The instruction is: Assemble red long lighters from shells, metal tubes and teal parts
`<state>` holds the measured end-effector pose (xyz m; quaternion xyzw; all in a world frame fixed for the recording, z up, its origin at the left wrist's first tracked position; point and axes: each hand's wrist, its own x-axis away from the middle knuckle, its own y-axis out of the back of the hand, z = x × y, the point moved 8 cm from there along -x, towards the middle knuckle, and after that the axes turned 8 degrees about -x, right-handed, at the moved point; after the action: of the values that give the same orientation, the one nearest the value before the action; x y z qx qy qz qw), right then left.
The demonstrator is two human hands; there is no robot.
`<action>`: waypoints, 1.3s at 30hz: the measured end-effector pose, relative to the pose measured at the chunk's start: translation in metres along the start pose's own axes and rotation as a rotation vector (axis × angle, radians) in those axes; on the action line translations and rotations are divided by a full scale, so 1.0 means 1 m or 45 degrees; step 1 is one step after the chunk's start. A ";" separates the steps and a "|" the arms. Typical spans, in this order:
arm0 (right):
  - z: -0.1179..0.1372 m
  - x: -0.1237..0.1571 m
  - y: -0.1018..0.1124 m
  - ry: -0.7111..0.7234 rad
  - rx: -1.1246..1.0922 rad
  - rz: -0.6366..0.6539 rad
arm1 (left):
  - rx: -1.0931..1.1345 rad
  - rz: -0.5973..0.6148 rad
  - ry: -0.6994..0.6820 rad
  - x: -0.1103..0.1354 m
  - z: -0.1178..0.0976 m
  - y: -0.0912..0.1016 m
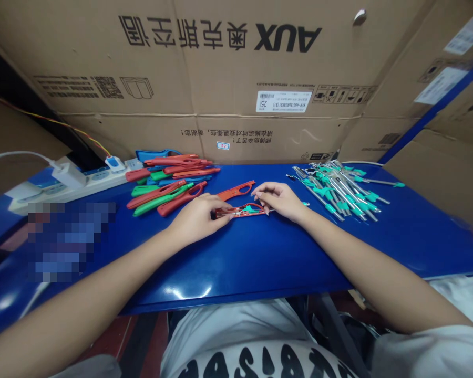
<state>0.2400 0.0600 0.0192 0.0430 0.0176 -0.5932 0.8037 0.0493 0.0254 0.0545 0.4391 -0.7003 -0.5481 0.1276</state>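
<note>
On the blue table, an open half-shell of a red long-necked lighter [236,212] lies with a teal trigger [251,209] and small inner parts in it. My left hand [199,215] grips its left end between thumb and fingers. Over its right end, my right hand [279,200] has thumb and forefinger pinched together, its lower fingers touching the shell or rod. Whatever is in that pinch is too small to make out. A thin metal rod runs right beneath this hand. Just behind sits another orange-red half-shell [236,191].
A pile of red, green and blue lighter shells [173,181] is at left. To the right lie several metal rods with teal parts [342,191]. A white power strip [74,184] with plugs stands back left. Cardboard [220,68] walls the table's [228,278] rear.
</note>
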 end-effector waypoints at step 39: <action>0.027 0.024 -0.033 0.618 0.578 0.415 | 0.279 0.116 0.083 -0.002 0.014 -0.008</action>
<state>0.2149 0.0252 0.0423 0.3621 0.0686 -0.4188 0.8299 0.0449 0.0359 0.0429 0.4356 -0.7709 -0.4472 0.1264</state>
